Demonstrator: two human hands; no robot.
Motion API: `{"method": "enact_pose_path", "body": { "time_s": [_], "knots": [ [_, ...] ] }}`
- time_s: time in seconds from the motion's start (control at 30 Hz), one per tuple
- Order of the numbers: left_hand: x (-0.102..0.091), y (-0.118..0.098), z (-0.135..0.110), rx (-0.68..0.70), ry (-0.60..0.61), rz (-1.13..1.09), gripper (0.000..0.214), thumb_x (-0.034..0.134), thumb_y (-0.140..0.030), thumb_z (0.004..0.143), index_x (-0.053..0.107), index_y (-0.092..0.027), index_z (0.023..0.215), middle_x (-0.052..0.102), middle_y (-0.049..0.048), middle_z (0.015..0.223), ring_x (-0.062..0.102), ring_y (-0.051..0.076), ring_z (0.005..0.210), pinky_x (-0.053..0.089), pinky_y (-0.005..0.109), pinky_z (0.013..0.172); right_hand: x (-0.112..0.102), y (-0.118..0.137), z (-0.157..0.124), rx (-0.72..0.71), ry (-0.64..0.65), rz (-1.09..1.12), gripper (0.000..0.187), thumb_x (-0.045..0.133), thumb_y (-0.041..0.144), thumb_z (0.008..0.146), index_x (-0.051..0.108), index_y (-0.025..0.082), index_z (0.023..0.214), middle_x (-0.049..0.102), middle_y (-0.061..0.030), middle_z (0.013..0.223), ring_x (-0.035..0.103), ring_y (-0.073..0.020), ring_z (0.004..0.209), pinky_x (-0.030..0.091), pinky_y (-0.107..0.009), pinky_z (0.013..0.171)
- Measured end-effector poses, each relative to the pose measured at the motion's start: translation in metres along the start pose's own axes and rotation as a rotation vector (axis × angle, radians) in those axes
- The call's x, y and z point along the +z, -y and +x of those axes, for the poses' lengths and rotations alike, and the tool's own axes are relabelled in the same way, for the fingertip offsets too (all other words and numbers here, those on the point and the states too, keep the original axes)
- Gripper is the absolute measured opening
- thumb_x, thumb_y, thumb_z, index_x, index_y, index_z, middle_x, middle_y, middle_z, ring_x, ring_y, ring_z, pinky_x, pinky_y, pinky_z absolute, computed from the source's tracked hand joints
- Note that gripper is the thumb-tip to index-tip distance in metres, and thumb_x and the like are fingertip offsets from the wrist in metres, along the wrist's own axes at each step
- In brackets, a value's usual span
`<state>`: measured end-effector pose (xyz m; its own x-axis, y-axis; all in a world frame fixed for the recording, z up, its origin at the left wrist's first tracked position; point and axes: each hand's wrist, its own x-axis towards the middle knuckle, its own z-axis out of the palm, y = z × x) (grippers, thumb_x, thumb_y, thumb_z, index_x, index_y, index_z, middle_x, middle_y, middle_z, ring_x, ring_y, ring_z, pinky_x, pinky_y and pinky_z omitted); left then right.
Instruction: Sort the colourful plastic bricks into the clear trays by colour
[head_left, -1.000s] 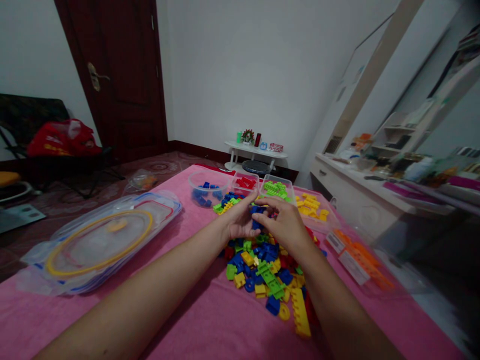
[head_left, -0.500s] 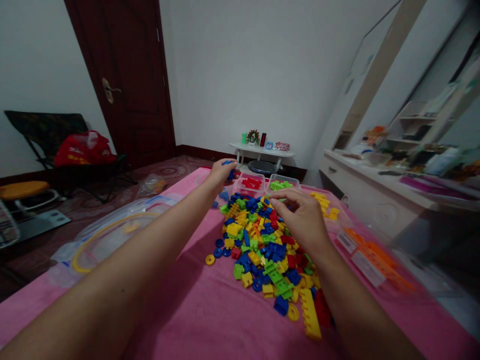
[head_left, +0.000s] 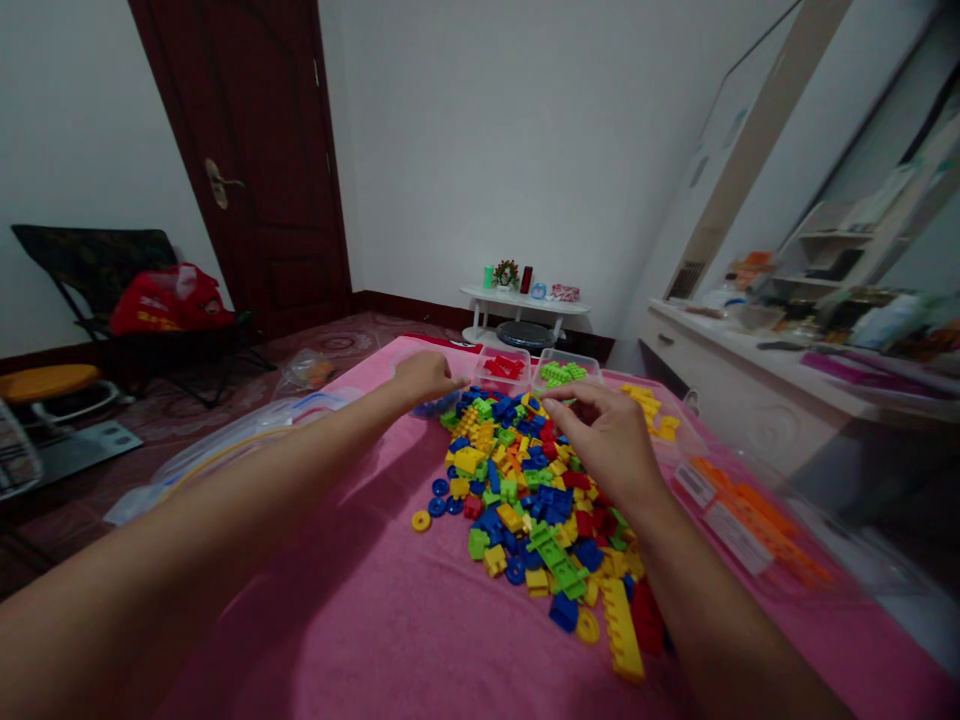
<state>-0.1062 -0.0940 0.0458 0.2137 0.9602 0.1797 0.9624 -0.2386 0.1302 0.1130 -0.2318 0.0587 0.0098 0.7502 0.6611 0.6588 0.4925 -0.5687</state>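
A heap of mixed toy building blocks (head_left: 517, 480) in yellow, blue, green and red lies on the pink cloth (head_left: 367, 620). My left hand (head_left: 429, 378) hovers low over a clear bin of blue blocks (head_left: 435, 408), left of the heap's far end. Its thumb points right; the other fingers and anything in them are hidden. Above the far right part of the heap, my right hand (head_left: 604, 425) has its thumb and forefinger tips brought together in a pinch. I cannot make out what, if anything, lies between them.
Clear bins hold red blocks (head_left: 504, 368), green blocks (head_left: 562, 374), yellow blocks (head_left: 649, 408) and orange blocks (head_left: 757, 515). Transparent lids (head_left: 232, 450) lie at the left edge. A white drawer cabinet (head_left: 750, 390) stands at right.
My left hand has come down and slightly left, from above the far edge to the blue bin. The blue block seen in it before is now out of sight. My right hand is nearly still.
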Motion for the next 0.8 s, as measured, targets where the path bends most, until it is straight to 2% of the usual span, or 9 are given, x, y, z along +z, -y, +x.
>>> {"method": "enact_pose_path", "body": {
  "time_s": [0.1, 0.17, 0.27, 0.37, 0.43, 0.53, 0.67, 0.8],
  "knots": [
    [-0.002, -0.007, -0.012, -0.001, 0.047, 0.135, 0.038, 0.051, -0.041, 0.075, 0.071, -0.014, 0.092, 0.068, 0.0185, 0.098, 0.063, 0.031, 0.092, 0.048, 0.035, 0.072, -0.002, 0.0, 0.001, -0.002, -0.009, 0.006, 0.015, 0.058, 0.026, 0.077, 0.072, 0.018, 0.079, 0.069, -0.0034, 0.074, 0.059, -0.0142, 0.062, 0.043, -0.025, 0.057],
    [-0.005, -0.011, -0.016, 0.01, 0.079, 0.186, 0.034, 0.052, -0.029, 0.073, 0.07, -0.013, 0.097, 0.067, 0.0193, 0.101, 0.063, 0.031, 0.093, 0.049, 0.035, 0.073, -0.003, 0.0, 0.001, -0.001, -0.017, -0.005, 0.015, 0.058, 0.026, 0.077, 0.072, 0.018, 0.078, 0.069, -0.0031, 0.073, 0.058, -0.014, 0.062, 0.043, -0.025, 0.057],
    [-0.009, -0.014, -0.018, 0.02, 0.143, 0.21, 0.037, 0.053, -0.024, 0.071, 0.068, -0.013, 0.102, 0.067, 0.0196, 0.102, 0.063, 0.031, 0.094, 0.049, 0.036, 0.073, -0.005, -0.001, 0.002, 0.006, -0.029, -0.026, 0.015, 0.059, 0.025, 0.076, 0.072, 0.017, 0.078, 0.068, -0.0027, 0.071, 0.058, -0.0135, 0.061, 0.042, -0.024, 0.057],
    [-0.01, -0.018, -0.021, -0.013, 0.155, 0.209, 0.039, 0.053, -0.023, 0.071, 0.066, -0.011, 0.105, 0.066, 0.0201, 0.104, 0.062, 0.031, 0.095, 0.049, 0.036, 0.074, -0.007, -0.002, 0.004, 0.028, 0.03, -0.062, 0.016, 0.058, 0.025, 0.076, 0.072, 0.018, 0.079, 0.068, -0.0019, 0.068, 0.057, -0.0131, 0.059, 0.041, -0.024, 0.056],
    [-0.011, -0.023, -0.028, 0.0, 0.093, 0.201, 0.041, 0.053, -0.025, 0.073, 0.064, -0.012, 0.109, 0.064, 0.0196, 0.107, 0.061, 0.031, 0.099, 0.049, 0.036, 0.076, -0.008, -0.004, 0.005, 0.061, 0.126, -0.101, 0.016, 0.058, 0.025, 0.076, 0.073, 0.018, 0.079, 0.067, -0.0016, 0.067, 0.056, -0.013, 0.058, 0.04, -0.024, 0.056],
    [-0.016, -0.035, -0.046, 0.083, -0.025, 0.164, 0.042, 0.054, -0.033, 0.075, 0.062, -0.016, 0.112, 0.063, 0.0159, 0.11, 0.059, 0.029, 0.103, 0.048, 0.036, 0.08, -0.013, -0.007, 0.004, 0.097, 0.339, -0.176, 0.017, 0.06, 0.026, 0.074, 0.073, 0.019, 0.084, 0.069, -0.0023, 0.074, 0.059, -0.0141, 0.063, 0.041, -0.025, 0.058],
    [-0.027, -0.049, -0.072, 0.188, 0.032, 0.127, 0.033, 0.061, -0.042, 0.071, 0.07, -0.021, 0.095, 0.065, 0.0095, 0.102, 0.06, 0.025, 0.096, 0.047, 0.032, 0.078, -0.023, -0.008, 0.0, 0.09, 0.668, -0.3, 0.028, 0.067, 0.027, 0.068, 0.071, 0.019, 0.094, 0.07, -0.0041, 0.089, 0.062, -0.0172, 0.077, 0.044, -0.026, 0.067],
    [-0.023, -0.047, -0.081, 0.249, 0.019, 0.124, 0.035, 0.064, -0.041, 0.069, 0.069, -0.025, 0.101, 0.063, 0.0089, 0.104, 0.059, 0.025, 0.096, 0.047, 0.033, 0.077, -0.03, 0.004, -0.005, 0.108, 0.856, -0.367, 0.047, 0.073, 0.034, 0.061, 0.067, 0.024, 0.106, 0.068, -0.0027, 0.101, 0.061, -0.0178, 0.084, 0.043, -0.025, 0.07]
  ]
}}
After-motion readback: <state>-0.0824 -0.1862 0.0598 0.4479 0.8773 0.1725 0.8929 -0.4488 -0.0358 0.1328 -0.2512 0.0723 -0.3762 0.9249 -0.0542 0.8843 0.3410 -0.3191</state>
